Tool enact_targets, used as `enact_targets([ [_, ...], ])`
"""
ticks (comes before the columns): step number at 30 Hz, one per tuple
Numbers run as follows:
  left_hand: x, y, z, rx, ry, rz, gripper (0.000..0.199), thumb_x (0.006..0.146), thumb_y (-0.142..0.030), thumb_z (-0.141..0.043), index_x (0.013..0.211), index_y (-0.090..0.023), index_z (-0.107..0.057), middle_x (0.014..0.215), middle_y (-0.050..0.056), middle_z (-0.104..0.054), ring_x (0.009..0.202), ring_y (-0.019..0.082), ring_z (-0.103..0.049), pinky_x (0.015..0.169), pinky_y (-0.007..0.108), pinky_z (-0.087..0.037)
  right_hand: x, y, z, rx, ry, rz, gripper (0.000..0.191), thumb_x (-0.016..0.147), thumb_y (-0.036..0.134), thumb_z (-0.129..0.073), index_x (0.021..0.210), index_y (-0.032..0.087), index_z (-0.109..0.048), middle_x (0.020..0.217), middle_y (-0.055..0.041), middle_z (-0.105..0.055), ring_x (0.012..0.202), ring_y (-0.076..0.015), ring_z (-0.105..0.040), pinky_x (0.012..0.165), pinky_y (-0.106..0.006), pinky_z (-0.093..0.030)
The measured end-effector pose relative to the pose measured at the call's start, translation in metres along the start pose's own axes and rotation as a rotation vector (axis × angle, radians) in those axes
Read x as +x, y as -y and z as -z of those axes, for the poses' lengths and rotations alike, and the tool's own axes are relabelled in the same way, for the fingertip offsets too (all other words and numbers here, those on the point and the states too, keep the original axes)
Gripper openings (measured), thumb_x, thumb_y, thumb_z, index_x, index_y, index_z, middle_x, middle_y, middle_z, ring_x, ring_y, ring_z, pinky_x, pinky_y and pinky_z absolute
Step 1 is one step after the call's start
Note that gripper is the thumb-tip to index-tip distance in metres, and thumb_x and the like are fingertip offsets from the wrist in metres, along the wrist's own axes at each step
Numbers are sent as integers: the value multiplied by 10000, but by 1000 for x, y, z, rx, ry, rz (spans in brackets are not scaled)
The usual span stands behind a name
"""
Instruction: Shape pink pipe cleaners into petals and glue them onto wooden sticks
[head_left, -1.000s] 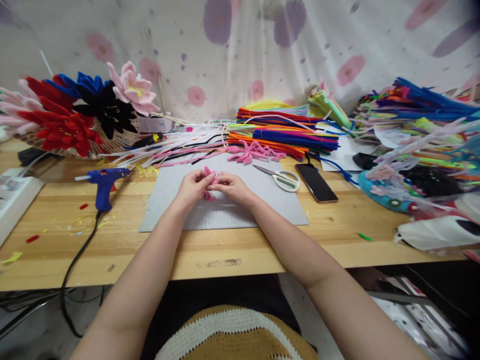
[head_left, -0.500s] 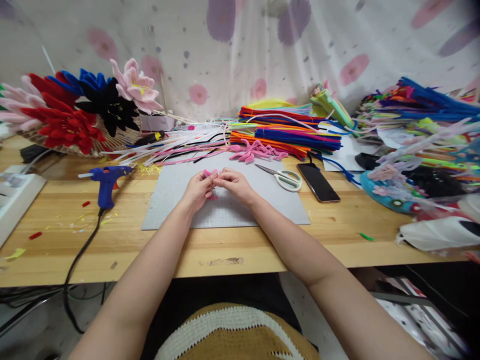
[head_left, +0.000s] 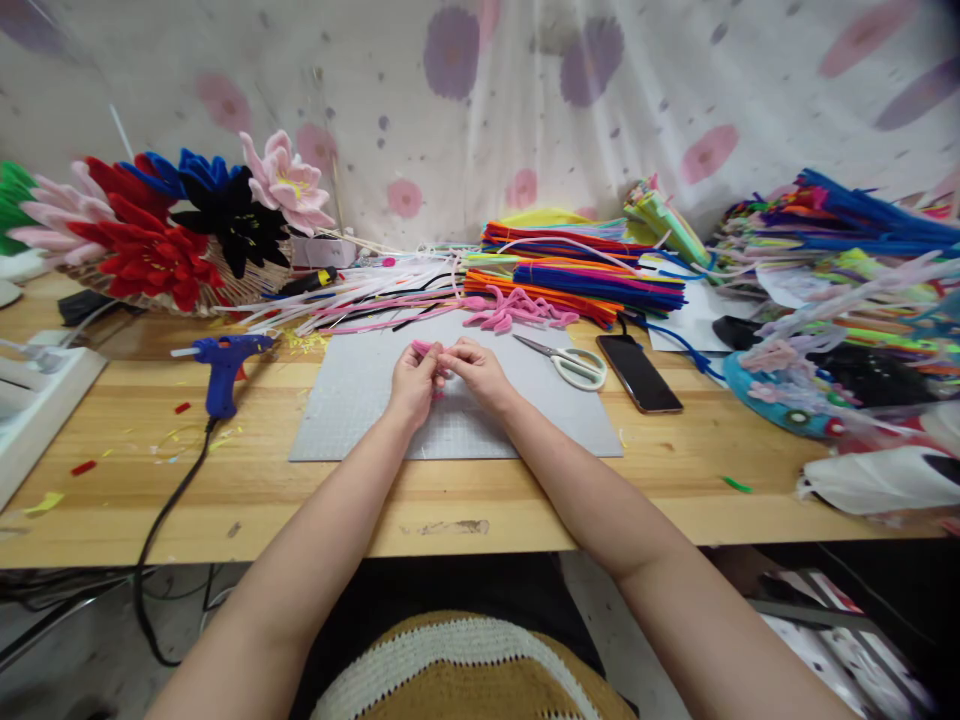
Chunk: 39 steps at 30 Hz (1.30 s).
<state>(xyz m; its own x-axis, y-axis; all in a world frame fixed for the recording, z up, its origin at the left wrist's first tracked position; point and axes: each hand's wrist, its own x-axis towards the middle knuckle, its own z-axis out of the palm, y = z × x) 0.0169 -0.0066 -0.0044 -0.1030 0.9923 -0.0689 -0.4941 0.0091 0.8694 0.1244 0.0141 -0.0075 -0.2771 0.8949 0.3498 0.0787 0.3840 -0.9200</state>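
Note:
Over the grey cutting mat [head_left: 352,400], my left hand [head_left: 414,385] is closed around a pink pipe cleaner [head_left: 424,347]; a bit of pink sticks out above the fingers and another below. My right hand [head_left: 476,368] meets it, thumb and fingers pinched on the same pink piece, mostly hidden between the fingertips. Just beyond the hands lies a heap of bent pink pipe cleaners [head_left: 514,308]. Scissors with pale handles [head_left: 581,368] rest on the mat's right side, their blades pointing to the far left.
A blue glue gun [head_left: 225,372] with a black cord stands left of the mat, near a white power strip [head_left: 45,415]. Fuzzy flowers [head_left: 161,260] fill the back left. Bundled pipe cleaners [head_left: 592,280] lie behind; a phone [head_left: 639,373] is on the right.
The view has shifted slightly. My left hand has turned a little, and more of the pink piece shows above its fingers. Both hands stay together over the mat.

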Motion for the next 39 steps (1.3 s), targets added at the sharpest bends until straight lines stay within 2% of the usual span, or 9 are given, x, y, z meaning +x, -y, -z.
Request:
enact_targets([
  [5,-2,-4,2,5,30,-5,289,638,-316,-691,746,-175,-464,599,-64,-530,473,47,-513,397,146,-400,1,-1,-1,9,-20,-5,327,744,457,-583,578,176,-594,608,13,-432,679,-123,-428,701,-276,-359],
  [12,-4,-1,4,40,67,-108,329,605,-348,-715,709,-169,-459,609,-57,-531,526,54,-533,441,150,-440,-2,1,1,38,-49,18,334,739,476,-579,592,176,-591,641,8,-443,698,-124,-440,705,-277,-354],
  [18,-7,-1,5,116,64,-58,375,598,-415,-714,740,-172,-467,623,-47,-545,507,60,-533,420,154,-427,1,-1,6,61,16,22,331,717,478,-601,595,170,-600,642,10,-459,676,-116,-448,688,-270,-356],
  [21,-6,-6,11,195,88,-61,366,635,-459,-676,767,-177,-484,546,-67,-495,413,54,-479,392,171,-420,2,-4,11,120,95,-26,344,710,491,-600,601,165,-583,636,12,-496,661,-111,-470,694,-267,-369],
  [24,-3,-16,19,275,104,-101,361,673,-509,-617,707,-178,-476,467,-81,-433,339,52,-428,361,180,-399,2,-5,18,194,169,-71,333,702,480,-608,613,161,-571,621,12,-531,640,-109,-482,692,-267,-378],
  [28,0,-25,28,385,169,-89,350,628,-458,-666,612,-166,-473,450,-66,-430,352,69,-458,322,174,-347,1,-3,24,190,182,-87,311,696,454,-619,609,159,-575,619,13,-541,635,-106,-484,698,-264,-380],
  [33,-2,-23,28,198,234,-28,322,626,-394,-680,621,-171,-448,434,-91,-378,330,27,-346,334,150,-298,1,-8,24,219,177,-51,265,724,402,-609,617,160,-597,633,16,-539,645,-98,-481,708,-253,-371],
  [36,-3,-21,25,97,219,-42,345,614,-374,-700,619,-172,-420,437,-101,-365,332,16,-327,352,145,-307,1,-13,21,273,196,-48,253,736,393,-602,636,161,-602,636,19,-538,642,-95,-471,695,-247,-362],
  [39,-2,-20,23,90,184,-72,362,608,-393,-710,619,-171,-424,448,-95,-388,334,21,-351,351,152,-321,0,-11,19,268,206,-80,273,731,422,-602,656,160,-603,634,17,-539,639,-97,-464,683,-247,-357],
])
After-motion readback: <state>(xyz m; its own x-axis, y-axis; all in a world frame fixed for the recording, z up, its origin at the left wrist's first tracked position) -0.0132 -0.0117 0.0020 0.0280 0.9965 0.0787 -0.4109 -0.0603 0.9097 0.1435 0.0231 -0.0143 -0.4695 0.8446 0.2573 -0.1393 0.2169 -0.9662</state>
